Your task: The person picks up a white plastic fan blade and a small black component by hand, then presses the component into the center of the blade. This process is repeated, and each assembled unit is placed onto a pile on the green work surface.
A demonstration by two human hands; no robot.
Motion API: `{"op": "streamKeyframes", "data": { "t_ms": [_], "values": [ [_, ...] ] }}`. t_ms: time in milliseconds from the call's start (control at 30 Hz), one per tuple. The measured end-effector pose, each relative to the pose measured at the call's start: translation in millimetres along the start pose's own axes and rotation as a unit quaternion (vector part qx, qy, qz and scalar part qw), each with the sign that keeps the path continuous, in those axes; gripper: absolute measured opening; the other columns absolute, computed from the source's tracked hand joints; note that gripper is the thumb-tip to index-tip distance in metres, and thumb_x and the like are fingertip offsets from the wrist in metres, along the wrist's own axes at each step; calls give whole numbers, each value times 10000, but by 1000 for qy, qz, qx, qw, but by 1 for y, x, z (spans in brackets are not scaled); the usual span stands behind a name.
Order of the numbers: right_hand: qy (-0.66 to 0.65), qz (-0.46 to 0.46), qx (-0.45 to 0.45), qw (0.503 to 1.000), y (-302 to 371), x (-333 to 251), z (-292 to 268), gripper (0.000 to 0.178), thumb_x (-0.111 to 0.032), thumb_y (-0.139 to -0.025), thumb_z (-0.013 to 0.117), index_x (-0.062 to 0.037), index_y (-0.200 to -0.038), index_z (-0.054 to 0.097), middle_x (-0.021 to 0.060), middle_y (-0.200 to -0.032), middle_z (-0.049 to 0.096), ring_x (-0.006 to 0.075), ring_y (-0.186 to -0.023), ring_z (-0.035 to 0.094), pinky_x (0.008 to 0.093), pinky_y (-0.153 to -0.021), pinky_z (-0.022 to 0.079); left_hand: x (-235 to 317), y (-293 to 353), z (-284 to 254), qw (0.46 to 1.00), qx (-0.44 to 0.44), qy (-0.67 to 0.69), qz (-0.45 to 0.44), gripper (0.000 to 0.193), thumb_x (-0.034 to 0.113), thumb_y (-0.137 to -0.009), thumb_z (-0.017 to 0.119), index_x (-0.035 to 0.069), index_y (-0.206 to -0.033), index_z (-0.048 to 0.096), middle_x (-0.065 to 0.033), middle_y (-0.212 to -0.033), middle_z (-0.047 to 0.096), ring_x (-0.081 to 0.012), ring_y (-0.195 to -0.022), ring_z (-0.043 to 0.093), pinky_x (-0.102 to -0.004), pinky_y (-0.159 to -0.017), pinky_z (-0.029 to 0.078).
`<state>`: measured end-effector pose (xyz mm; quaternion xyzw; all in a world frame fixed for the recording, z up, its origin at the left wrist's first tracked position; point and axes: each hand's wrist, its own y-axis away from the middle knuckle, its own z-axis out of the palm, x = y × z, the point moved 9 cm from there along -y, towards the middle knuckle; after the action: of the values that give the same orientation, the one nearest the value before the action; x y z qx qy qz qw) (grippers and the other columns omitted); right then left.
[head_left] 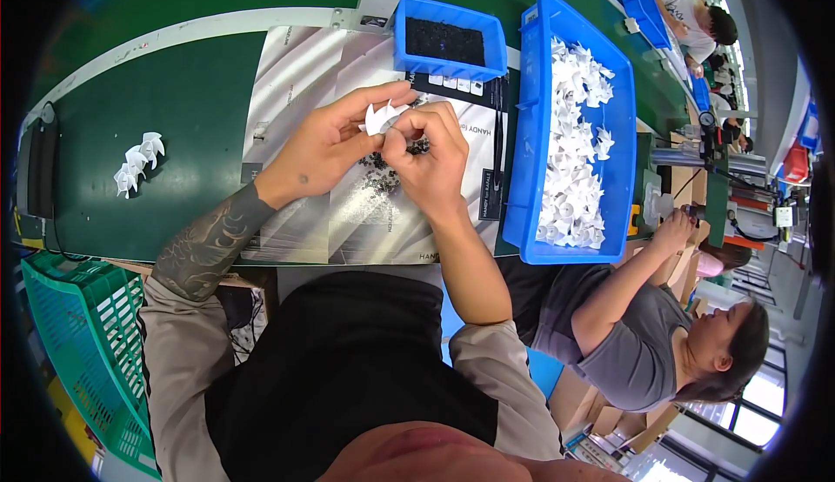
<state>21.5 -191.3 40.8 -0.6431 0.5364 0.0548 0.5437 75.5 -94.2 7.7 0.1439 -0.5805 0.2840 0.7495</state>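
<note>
Factory assembly line: green conveyor belt [191, 90], blue bins [619, 125] of white plastic parts [574, 151], co-workers [644, 325] alongside.

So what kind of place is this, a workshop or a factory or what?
Most likely a factory assembly line. Both hands work one small white plastic fan wheel over a green belt, a large blue bin holds many more, and other workers sit along the line.
</note>
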Motion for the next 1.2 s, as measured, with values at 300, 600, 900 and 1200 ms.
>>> {"op": "streamKeyframes", "data": {
  "t_ms": [300, 600, 900, 1200],
  "values": [
    [10, -11, 36, 999, 3, -4, -1, 201, 42, -654, 700, -38, -770, 557, 59, -724, 558, 227, -630, 534, 319, -554, 443, 3, 3, 1, 999, -3, -39, -1, 552, -71, -886, 479, 23, -1415, 354, -127, -1383, 464, -158, -1237, 457, -312, -1033, 381],
    [12, -3, 30, 999, 5, -2, 1, 207, 38, -682, 697, -44, -794, 544, 74, -766, 562, 202, -653, 541, 304, -564, 449, 4, 2, 2, 999, -9, -43, 1, 555, -82, -882, 470, 26, -1414, 355, -132, -1388, 456, -164, -1248, 454, -317, -1039, 379],
    [-366, 312, 22, 876, 16, 39, 25, 347, 87, -782, 608, -41, -1036, 409, 92, -1030, 514, 112, -837, 519, 247, -765, 490, -8, 0, 2, 995, -7, 73, -68, 546, -47, -900, 502, 31, -1418, 347, -139, -1376, 461, -193, -1214, 500, -323, -955, 472],
    [-63, 111, 45, 991, 7, 10, -5, 267, 55, -768, 672, -17, -996, 553, 88, -941, 595, 150, -845, 585, 275, -738, 494, -5, -2, -6, 992, 45, 104, -46, 552, -21, -904, 528, 32, -1421, 342, -142, -1377, 467, -194, -1203, 514, -317, -960, 468]
  ]
}}
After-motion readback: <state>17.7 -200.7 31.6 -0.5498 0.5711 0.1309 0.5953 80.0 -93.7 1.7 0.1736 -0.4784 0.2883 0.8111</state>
